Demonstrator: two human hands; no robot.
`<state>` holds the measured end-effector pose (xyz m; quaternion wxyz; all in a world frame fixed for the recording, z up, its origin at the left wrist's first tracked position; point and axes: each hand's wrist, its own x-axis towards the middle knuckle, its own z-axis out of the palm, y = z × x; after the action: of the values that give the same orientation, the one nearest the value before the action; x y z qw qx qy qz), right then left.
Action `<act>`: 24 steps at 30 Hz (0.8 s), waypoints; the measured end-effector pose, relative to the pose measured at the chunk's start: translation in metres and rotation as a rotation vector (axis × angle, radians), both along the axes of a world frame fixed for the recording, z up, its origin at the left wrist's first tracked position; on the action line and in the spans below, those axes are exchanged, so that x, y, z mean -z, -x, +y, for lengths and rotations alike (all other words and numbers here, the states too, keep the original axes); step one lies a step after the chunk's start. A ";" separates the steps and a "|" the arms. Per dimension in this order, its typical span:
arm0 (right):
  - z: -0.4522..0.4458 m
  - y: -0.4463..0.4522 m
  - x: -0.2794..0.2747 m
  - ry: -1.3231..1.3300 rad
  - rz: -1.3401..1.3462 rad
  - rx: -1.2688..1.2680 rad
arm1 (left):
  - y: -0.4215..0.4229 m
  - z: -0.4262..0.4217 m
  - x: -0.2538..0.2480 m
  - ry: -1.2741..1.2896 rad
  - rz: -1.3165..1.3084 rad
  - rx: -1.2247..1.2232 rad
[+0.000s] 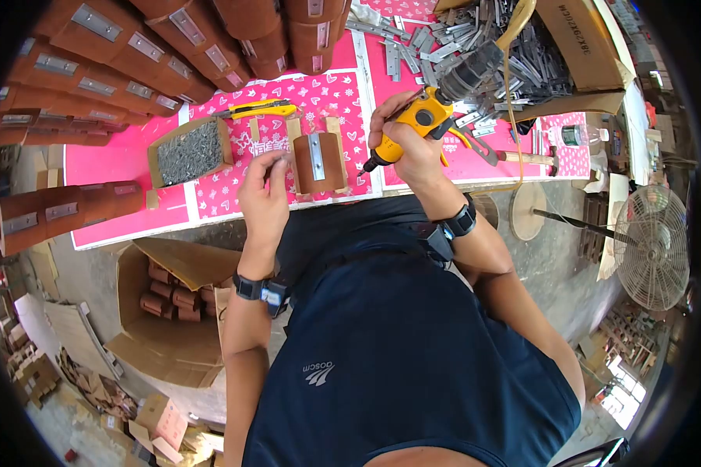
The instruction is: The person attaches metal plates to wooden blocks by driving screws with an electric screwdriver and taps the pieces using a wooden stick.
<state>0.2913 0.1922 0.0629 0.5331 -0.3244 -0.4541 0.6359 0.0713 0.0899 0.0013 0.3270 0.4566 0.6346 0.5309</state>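
My right hand [416, 152] grips a yellow and black power screwdriver [422, 117], its black nose pointing down and left above the pink table. A hose runs from its back end. My left hand [263, 198] is closed in a pinch just left of a brown curved piece [332, 165]; anything between the fingertips is too small to make out. A metal strip [316, 156] lies along the middle of that piece, which sits between cardboard strips. Left of them stands an open box [154, 165] full of small metal fasteners [188, 152]. A yellow utility knife [261, 109] lies behind it.
Stacked brown tubes [117, 47] with metal strips fill the back left. Loose metal strips [483, 47] pile up at the back right. A hammer [525, 158] and a bottle [576, 135] lie on the right. Below are a carton [163, 350] and a standing fan [652, 249].
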 end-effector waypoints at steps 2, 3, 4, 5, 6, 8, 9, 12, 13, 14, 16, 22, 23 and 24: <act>-0.001 -0.004 0.004 0.012 0.059 -0.003 | -0.003 0.018 -0.001 -0.061 0.127 -0.003; -0.003 -0.006 0.005 0.011 0.060 -0.004 | -0.004 0.027 -0.001 -0.122 0.253 -0.004; -0.005 -0.007 0.006 0.017 0.034 0.016 | -0.007 0.036 -0.001 -0.139 0.268 0.020; -0.007 -0.010 0.007 0.022 0.008 0.039 | -0.008 0.042 0.003 -0.142 0.271 0.021; -0.007 -0.012 0.010 0.010 -0.003 0.057 | -0.011 0.048 0.006 -0.137 0.216 0.031; -0.008 -0.018 0.014 -0.028 -0.050 0.087 | -0.017 0.053 0.012 -0.105 0.100 0.044; -0.009 -0.021 0.016 -0.064 -0.098 0.112 | -0.020 0.053 0.014 -0.103 0.100 0.050; -0.011 -0.029 0.027 -0.142 -0.161 0.151 | -0.027 0.052 0.021 -0.074 0.019 0.053; -0.012 -0.031 0.033 -0.197 -0.166 0.180 | -0.028 0.051 0.022 -0.083 0.074 0.055; -0.014 -0.035 0.040 -0.185 -0.184 0.192 | -0.029 0.050 0.023 -0.093 0.129 0.057; -0.016 -0.044 0.056 -0.243 -0.210 0.184 | -0.033 0.052 0.021 -0.055 0.054 0.040; -0.030 -0.059 0.065 -0.408 -0.334 0.157 | -0.031 0.052 0.023 -0.071 0.097 0.045; -0.033 -0.059 0.066 -0.394 -0.281 0.185 | -0.031 0.052 0.024 -0.059 0.095 0.049; -0.034 -0.061 0.063 -0.404 -0.317 0.172 | -0.030 0.051 0.024 -0.041 0.096 0.052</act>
<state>0.3519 0.1580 -0.0002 0.5613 -0.3443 -0.6203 0.4262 0.1014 0.1410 -0.0222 0.3005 0.5042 0.6266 0.5126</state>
